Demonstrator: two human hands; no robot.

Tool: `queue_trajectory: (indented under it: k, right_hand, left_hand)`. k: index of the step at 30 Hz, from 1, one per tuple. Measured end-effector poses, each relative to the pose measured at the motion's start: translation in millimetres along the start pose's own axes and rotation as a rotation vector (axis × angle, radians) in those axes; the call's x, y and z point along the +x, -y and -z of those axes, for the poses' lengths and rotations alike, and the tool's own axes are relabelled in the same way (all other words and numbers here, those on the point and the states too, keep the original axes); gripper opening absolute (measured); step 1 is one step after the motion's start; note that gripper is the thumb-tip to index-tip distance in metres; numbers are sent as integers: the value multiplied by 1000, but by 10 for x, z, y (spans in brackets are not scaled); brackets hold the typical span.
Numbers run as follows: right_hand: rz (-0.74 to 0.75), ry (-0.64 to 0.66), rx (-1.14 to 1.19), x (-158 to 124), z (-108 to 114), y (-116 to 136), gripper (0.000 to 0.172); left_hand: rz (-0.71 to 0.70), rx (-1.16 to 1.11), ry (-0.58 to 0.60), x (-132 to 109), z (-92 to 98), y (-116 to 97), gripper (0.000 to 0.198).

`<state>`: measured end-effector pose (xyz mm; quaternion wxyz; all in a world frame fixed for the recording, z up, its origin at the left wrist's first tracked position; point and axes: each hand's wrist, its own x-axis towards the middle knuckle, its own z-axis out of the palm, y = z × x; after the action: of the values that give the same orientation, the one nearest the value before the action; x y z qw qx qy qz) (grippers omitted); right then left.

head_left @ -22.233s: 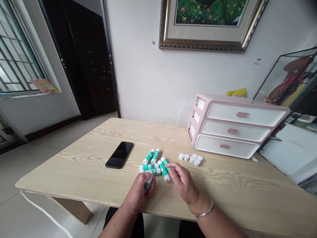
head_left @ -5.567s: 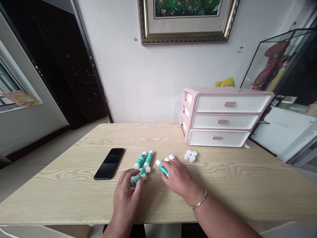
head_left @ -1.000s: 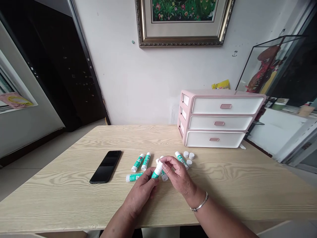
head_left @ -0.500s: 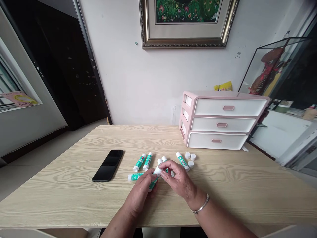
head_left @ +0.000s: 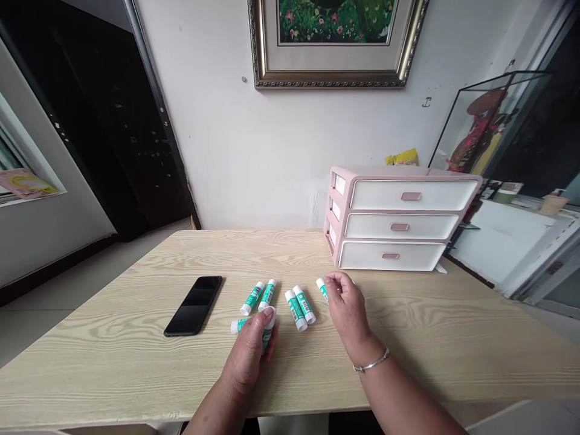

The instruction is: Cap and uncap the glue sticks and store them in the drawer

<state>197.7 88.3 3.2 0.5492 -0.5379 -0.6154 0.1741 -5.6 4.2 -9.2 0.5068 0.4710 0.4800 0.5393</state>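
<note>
My left hand (head_left: 251,344) is closed around a glue stick (head_left: 268,331) with a green label, its white end pointing up beside my thumb. My right hand (head_left: 347,302) is over the table to the right, thumb and fingers pinched together; what they hold, if anything, is hidden. Partly behind those fingers lies another glue stick (head_left: 322,289). Two glue sticks, a nearer one (head_left: 296,310) and a farther one (head_left: 304,304), lie side by side between my hands. More lie left: one (head_left: 252,298), its neighbour (head_left: 267,295), and one (head_left: 238,326) partly covered by my left hand.
A black phone (head_left: 194,306) lies on the wooden table (head_left: 113,356) at the left. At the back right stands a pink and white drawer unit (head_left: 399,226), with a yellow packet (head_left: 403,158) behind its top. A framed picture (head_left: 330,78) hangs on the wall.
My right hand has left the white end of the held glue stick and moved right, over the loose white caps, which it now hides. My left hand has shifted slightly left with the glue stick.
</note>
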Motion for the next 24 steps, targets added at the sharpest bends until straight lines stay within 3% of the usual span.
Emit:
queue_trajectory:
  k: [4, 10, 18, 24]
  right_hand:
    - [-45, 38, -256, 31, 26, 36, 21]
    - [45, 139, -514, -7, -14, 37, 18]
    - [53, 228, -467, -44, -119, -44, 20]
    - [53, 276, -392, -94, -193, -49, 18]
  left_hand:
    - [-18, -10, 20, -4, 20, 21, 54]
    - [-78, 21, 50, -25, 17, -9, 54]
    - [-108, -19, 64, -6, 28, 37, 51]
    - [14, -278, 73, 21, -6, -2, 54]
